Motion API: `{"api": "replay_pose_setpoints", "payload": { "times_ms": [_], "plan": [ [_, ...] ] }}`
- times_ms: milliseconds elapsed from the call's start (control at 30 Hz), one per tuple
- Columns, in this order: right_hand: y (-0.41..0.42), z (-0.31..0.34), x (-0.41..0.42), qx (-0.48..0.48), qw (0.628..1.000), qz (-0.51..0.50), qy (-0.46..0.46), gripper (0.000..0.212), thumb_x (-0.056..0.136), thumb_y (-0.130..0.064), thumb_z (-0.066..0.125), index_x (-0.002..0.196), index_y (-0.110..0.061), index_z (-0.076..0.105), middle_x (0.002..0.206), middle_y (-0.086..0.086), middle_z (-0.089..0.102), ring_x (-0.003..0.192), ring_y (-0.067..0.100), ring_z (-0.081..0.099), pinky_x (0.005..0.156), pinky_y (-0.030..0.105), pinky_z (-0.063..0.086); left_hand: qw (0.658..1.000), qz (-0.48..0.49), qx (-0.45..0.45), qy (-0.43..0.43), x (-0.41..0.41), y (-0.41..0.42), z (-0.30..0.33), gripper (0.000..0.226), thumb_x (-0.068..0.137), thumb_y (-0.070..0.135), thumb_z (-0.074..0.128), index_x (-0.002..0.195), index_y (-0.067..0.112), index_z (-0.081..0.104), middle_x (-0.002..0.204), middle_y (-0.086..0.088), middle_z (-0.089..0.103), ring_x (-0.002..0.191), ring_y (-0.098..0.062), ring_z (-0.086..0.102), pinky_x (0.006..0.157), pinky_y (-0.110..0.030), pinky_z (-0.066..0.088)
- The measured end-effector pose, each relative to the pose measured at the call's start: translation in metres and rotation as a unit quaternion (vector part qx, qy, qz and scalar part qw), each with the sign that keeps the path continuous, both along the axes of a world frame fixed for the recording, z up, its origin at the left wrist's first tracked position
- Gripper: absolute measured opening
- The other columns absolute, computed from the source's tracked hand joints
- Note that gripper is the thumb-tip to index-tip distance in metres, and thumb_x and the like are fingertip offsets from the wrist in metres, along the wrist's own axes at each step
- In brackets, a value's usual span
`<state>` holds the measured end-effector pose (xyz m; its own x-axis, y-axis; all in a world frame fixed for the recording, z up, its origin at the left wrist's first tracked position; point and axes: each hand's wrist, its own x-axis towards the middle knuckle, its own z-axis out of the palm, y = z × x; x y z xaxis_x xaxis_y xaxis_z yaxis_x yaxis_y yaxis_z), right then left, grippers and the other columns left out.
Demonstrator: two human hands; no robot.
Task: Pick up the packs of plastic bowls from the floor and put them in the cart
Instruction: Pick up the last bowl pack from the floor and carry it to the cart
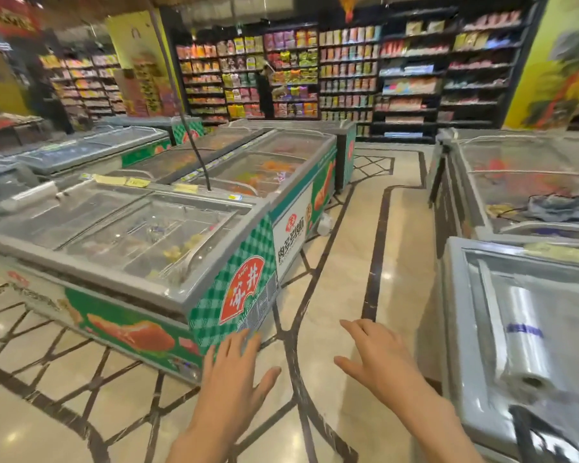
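My left hand [233,375] is stretched out low in front of me, palm down, fingers spread, holding nothing. Beside it, my right hand [376,354] is also open and empty, fingers apart. Both hover over the tiled floor [335,289] of an aisle between freezers. No pack of plastic bowls and no cart appear in the head view.
A green-and-white chest freezer [141,248] with glass lids stands close on the left, its corner near my left hand. Grey freezers [482,295] line the right, one with a roll of plastic bags [523,335] on top. Stocked shelves [348,68] fill the back wall; a person stands there.
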<state>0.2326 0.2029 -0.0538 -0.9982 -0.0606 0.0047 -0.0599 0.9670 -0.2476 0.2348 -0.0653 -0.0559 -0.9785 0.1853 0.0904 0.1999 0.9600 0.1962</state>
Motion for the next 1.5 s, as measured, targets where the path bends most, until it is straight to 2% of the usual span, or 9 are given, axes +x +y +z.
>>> {"api": "replay_pose_setpoints", "payload": {
  "times_ms": [233,500,700,900,1100,1267,1400,1500],
  "plan": [
    [0.027,0.005,-0.135,0.016,0.998,-0.064,-0.008,0.069,0.094,-0.063,0.05,0.154,-0.035,0.029,0.15,-0.009,0.044,0.136,0.016,0.043,0.114,0.036,0.033,0.999,-0.04,0.032,-0.013,-0.175,0.022,-0.008,0.076,0.096,0.076,0.029,0.161,0.04,0.017,0.167,0.009,0.021,0.155,-0.015,0.016,0.128,-0.044,0.011],
    [0.055,-0.002,-0.325,0.017,0.992,-0.123,-0.023,0.07,0.096,-0.06,0.05,0.156,-0.035,0.025,0.154,-0.007,0.04,0.139,0.018,0.04,0.116,0.038,0.033,0.993,-0.1,0.052,-0.019,-0.408,0.061,-0.03,0.075,0.097,0.073,0.03,0.161,0.037,0.016,0.167,0.006,0.02,0.154,-0.018,0.018,0.126,-0.043,0.015],
    [0.093,0.026,-0.483,-0.011,0.985,-0.169,-0.021,0.073,0.094,-0.064,0.051,0.156,-0.038,0.023,0.151,-0.012,0.042,0.135,0.013,0.044,0.113,0.036,0.038,0.988,-0.144,0.055,-0.012,-0.591,0.114,-0.017,0.075,0.096,0.072,0.032,0.16,0.035,0.02,0.163,0.007,0.027,0.151,-0.018,0.024,0.124,-0.043,0.019],
    [0.149,0.009,-0.624,-0.011,0.977,-0.215,-0.007,0.07,0.095,-0.063,0.05,0.155,-0.038,0.025,0.152,-0.013,0.041,0.133,0.014,0.047,0.109,0.033,0.04,0.982,-0.184,0.047,-0.007,-0.753,0.179,-0.023,0.071,0.099,0.069,0.032,0.16,0.035,0.021,0.164,0.005,0.025,0.152,-0.019,0.021,0.125,-0.045,0.019],
    [0.234,-0.025,-0.796,-0.016,0.978,-0.208,-0.008,0.073,0.094,-0.063,0.05,0.156,-0.036,0.024,0.152,-0.012,0.041,0.135,0.011,0.045,0.109,0.033,0.041,0.981,-0.182,0.062,-0.021,-0.921,0.261,-0.049,0.071,0.097,0.069,0.037,0.159,0.037,0.021,0.163,0.007,0.024,0.152,-0.018,0.018,0.126,-0.045,0.016],
    [0.31,-0.021,-0.953,-0.01,0.981,-0.191,-0.012,0.072,0.095,-0.063,0.048,0.157,-0.035,0.023,0.152,-0.01,0.04,0.136,0.015,0.043,0.105,0.034,0.039,0.984,-0.16,0.066,-0.043,-1.062,0.333,-0.045,0.071,0.096,0.072,0.036,0.158,0.04,0.019,0.165,0.01,0.02,0.154,-0.016,0.014,0.127,-0.044,0.013],
    [0.355,-0.005,-1.062,-0.004,0.984,-0.179,-0.01,0.071,0.095,-0.062,0.049,0.156,-0.034,0.025,0.152,-0.008,0.041,0.136,0.016,0.044,0.107,0.034,0.038,0.986,-0.142,0.067,-0.05,-1.162,0.373,-0.035,0.072,0.096,0.072,0.037,0.158,0.04,0.019,0.163,0.01,0.023,0.151,-0.016,0.021,0.125,-0.044,0.022],
    [0.386,-0.003,-1.147,-0.006,0.985,-0.172,-0.003,0.072,0.094,-0.062,0.052,0.155,-0.034,0.027,0.152,-0.009,0.043,0.135,0.014,0.045,0.11,0.033,0.039,0.986,-0.139,0.074,-0.047,-1.239,0.406,-0.035,0.071,0.097,0.072,0.035,0.159,0.039,0.02,0.163,0.008,0.025,0.151,-0.017,0.021,0.125,-0.044,0.022]
  ]
}}
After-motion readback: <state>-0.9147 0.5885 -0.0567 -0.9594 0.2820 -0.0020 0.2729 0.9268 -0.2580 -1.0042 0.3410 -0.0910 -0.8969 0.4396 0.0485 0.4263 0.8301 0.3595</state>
